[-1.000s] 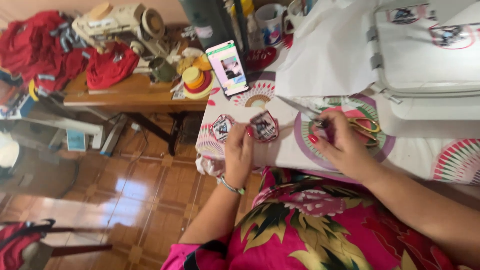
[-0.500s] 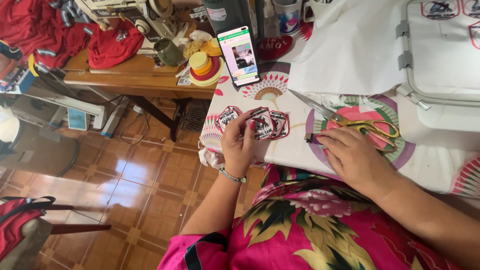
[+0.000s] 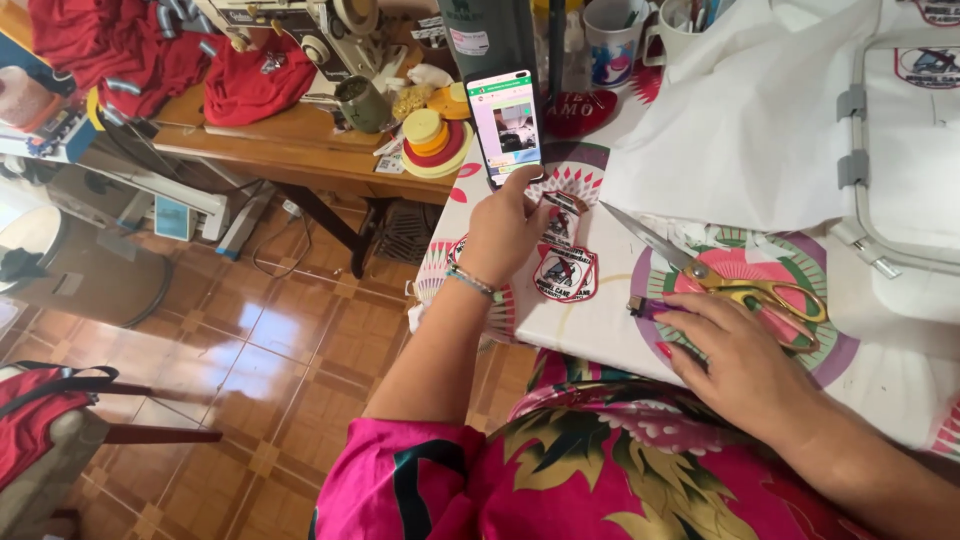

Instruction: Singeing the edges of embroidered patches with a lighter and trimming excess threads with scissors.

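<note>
My left hand (image 3: 508,232) reaches over the table's left part and pinches a red, white and black embroidered patch (image 3: 562,212), lifting it just below the smartphone (image 3: 505,125) that leans upright with its screen lit. A second patch of the same kind (image 3: 565,273) lies flat beside my wrist. My right hand (image 3: 728,352) rests on the patterned tablecloth (image 3: 600,330), fingers bent around a small purple tool (image 3: 646,306). Gold-handled scissors (image 3: 740,285) lie just above that hand, blades pointing up-left.
White fabric (image 3: 740,130) and an embroidery hoop (image 3: 900,150) fill the table's far right. Mugs (image 3: 612,40) stand at the back. A wooden side table (image 3: 290,150) holds a sewing machine (image 3: 300,30), red cloth and stacked coloured discs (image 3: 432,142). Tiled floor lies left.
My left hand has picked one patch off the cloth and moved it up toward the phone. My right hand has slid down and right, away from the scissors.
</note>
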